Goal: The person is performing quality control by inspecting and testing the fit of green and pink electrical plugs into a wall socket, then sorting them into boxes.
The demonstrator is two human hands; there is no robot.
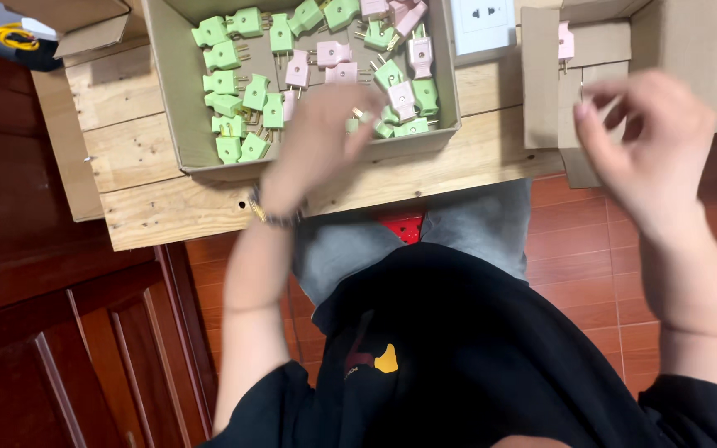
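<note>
A white socket plate (481, 25) lies on the wooden table (159, 211), above red floor tiles (591, 282) and a dark wooden cabinet (60, 348).

Open cardboard box (178, 124) on the wooden bench, upper centre: rectangular, brown, holding loose green and pink plugs (309, 66). Second brown cardboard box (682, 50) at upper right, flaps open. Possibly a third carton (85, 21), upper left, largely cropped.

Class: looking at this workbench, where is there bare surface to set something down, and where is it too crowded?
Bare wood lies on the wooden bench left of the cardboard tray, and along its front edge by the left hand. A small strip sits below the white socket plate. The tray is packed with green and pink plugs.
</note>
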